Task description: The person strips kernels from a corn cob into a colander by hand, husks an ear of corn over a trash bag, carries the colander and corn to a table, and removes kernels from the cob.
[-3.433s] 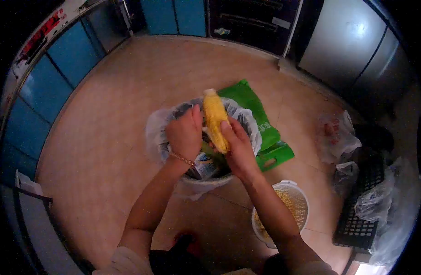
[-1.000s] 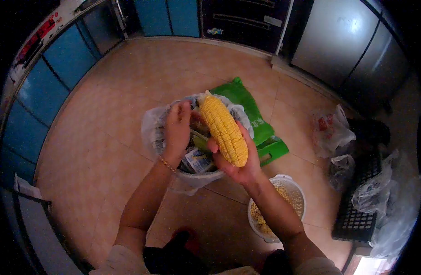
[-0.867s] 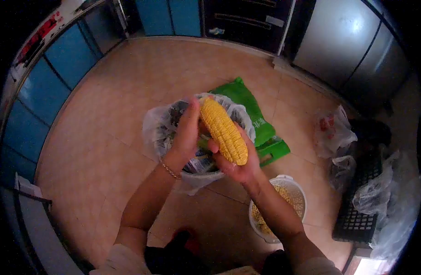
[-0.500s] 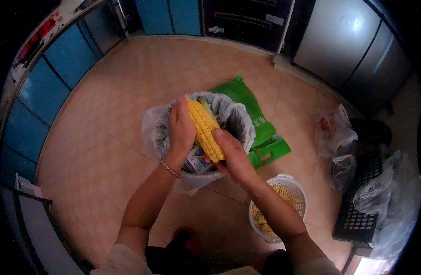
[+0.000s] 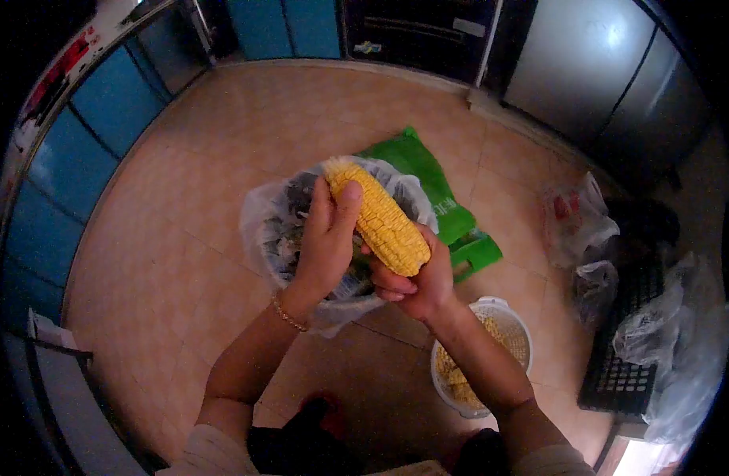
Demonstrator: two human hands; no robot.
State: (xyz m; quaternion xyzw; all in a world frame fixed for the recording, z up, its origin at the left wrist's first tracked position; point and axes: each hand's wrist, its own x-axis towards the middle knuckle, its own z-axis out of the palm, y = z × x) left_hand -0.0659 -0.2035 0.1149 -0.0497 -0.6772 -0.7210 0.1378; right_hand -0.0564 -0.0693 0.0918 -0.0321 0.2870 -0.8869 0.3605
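Head view: left hand (image 5: 328, 247) has swung its thumb onto the corn cob (image 5: 386, 226), right hand (image 5: 429, 278) clasping its lower end, seemingly steadier!

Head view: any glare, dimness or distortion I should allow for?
Head view: dim and grainy overall; glare on the silver door; lens distortion bows the blue cabinets and the corners are black; the ear of corn is legible.
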